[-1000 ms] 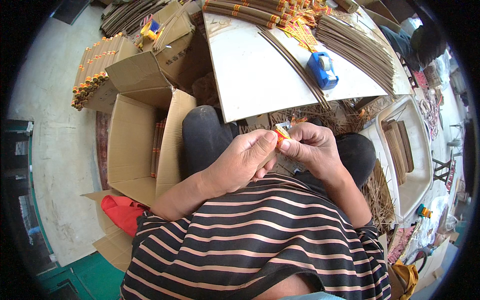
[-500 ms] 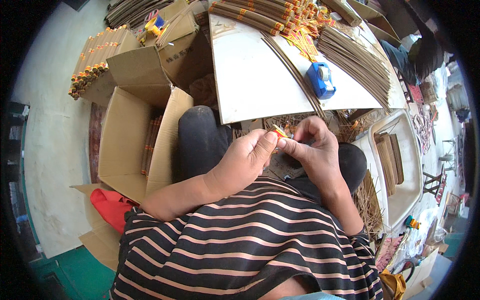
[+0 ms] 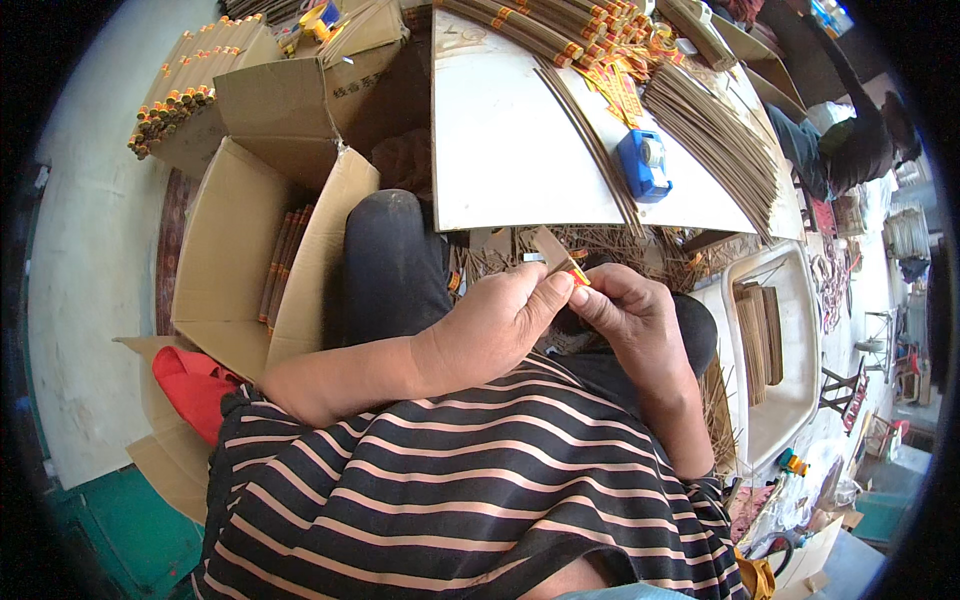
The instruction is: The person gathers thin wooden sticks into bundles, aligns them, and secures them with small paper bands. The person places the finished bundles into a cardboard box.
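Observation:
In front of my lap, a bundle of brown incense sticks (image 3: 552, 248) with a red and yellow paper band (image 3: 578, 276) is between my hands. My left hand (image 3: 505, 312) is closed around it, thumb pressed near the band. From the other side my right hand (image 3: 632, 308) pinches the band's edge with thumb and bent fingers. Most of the bundle is hidden by my hands. Just beyond them, a blue tape dispenser (image 3: 645, 168) with a roll of tape sits on the white table (image 3: 510, 160), beside loose incense sticks (image 3: 715, 145) and yellow-red paper labels (image 3: 612, 90).
Finished banded bundles (image 3: 560, 30) are piled at the table's back. An open cardboard box (image 3: 235, 250) with several bundles stands to my left, near another stack of bundles (image 3: 185, 85). On my right is a white plastic tub (image 3: 800, 360) holding brown sticks. Scattered sticks lie below the table edge.
The bundle has tilted, so its brown sticks now show above my left hand. My right fingers have closed in nearer the band. The whole view has shifted slightly.

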{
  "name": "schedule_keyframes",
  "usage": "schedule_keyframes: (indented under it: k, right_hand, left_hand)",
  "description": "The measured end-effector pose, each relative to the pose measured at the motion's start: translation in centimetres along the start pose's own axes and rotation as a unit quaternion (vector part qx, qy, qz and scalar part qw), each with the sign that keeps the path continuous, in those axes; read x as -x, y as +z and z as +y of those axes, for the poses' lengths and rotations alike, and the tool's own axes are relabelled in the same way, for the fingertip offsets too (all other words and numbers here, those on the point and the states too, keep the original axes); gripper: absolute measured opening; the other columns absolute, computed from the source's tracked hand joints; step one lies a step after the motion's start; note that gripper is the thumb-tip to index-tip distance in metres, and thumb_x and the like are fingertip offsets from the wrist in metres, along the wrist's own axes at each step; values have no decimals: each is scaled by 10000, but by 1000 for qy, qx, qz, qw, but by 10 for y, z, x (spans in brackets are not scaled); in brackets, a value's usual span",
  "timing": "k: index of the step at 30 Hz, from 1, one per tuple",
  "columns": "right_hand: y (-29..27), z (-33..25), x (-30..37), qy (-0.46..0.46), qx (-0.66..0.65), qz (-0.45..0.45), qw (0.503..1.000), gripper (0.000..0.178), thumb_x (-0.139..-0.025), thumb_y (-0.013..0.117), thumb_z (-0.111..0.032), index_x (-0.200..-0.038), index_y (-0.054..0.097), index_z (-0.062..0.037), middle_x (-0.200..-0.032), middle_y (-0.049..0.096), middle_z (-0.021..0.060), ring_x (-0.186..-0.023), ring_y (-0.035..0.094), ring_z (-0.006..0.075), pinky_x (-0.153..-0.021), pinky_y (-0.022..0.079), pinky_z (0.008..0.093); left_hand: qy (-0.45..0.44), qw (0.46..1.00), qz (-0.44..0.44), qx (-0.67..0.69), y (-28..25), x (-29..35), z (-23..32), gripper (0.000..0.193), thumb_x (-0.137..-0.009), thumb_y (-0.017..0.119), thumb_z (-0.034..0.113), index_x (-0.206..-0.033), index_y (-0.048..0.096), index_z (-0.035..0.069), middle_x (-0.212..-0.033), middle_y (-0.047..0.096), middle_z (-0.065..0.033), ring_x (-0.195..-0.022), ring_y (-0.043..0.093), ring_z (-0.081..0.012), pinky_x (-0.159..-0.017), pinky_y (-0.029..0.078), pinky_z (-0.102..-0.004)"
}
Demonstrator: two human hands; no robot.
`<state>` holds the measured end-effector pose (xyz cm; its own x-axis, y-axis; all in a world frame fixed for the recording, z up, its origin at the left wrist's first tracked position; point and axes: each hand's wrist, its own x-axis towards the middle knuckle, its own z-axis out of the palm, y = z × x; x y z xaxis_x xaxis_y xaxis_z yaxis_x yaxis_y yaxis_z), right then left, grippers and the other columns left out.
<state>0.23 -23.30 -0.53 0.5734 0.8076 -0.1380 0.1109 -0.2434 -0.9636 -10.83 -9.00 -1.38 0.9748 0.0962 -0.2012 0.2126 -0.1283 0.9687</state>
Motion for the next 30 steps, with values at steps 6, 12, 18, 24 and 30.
schedule_keyframes:
  k: [6, 12, 18, 24, 30]
  right_hand:
    - [-2, 5, -4, 7, -56, -35, 998, 307, -847, 616, -260, -931, 623, 35, -766, 559, 24, -688, 490, 84, -586, 413, 220]
    - [-7, 10, -11, 10, -120, -115, 986, 316, -863, 601, -255, -990, 595, 34, -805, 576, 13, -729, 496, 78, -631, 418, 212]
    - [-15, 19, -20, -16, -163, -180, 970, 292, -848, 620, -206, -1021, 584, 27, -851, 589, 21, -782, 521, 86, -684, 432, 218]
    - [-10, 18, -18, -20, -226, -177, 958, 284, -814, 658, -139, -1029, 589, 32, -923, 585, 48, -827, 538, 100, -734, 446, 233]
    - [-14, 18, -16, -30, -203, -184, 961, 283, -816, 661, -158, -1018, 602, 32, -924, 582, 55, -824, 533, 101, -722, 441, 230]
  left_hand:
    - [-38, 998, -32, 39, -5, -2, 6, 476, -959, 314, 426, -1042, 465, -17, -701, 477, -13, -568, 453, -48, -508, 408, -175]
    - [-9, 993, -44, 113, -6, -4, 3, 460, -961, 345, 397, -1100, 381, -40, -663, 497, -32, -550, 467, -62, -455, 381, -172]
    - [-26, 983, -60, 171, -8, -3, 2, 619, -939, 387, 428, -1260, 249, -83, -671, 495, -39, -539, 462, -55, -463, 393, -160]
    - [-20, 977, -111, 178, -9, -2, 0, 748, -930, 387, 455, -1333, 90, -101, -696, 476, -19, -515, 412, -22, -470, 378, -141]
    - [-46, 968, -125, 213, -6, -4, -3, 666, -930, 405, 443, -1323, 207, -58, -688, 476, -10, -520, 415, -22, -476, 367, -136]
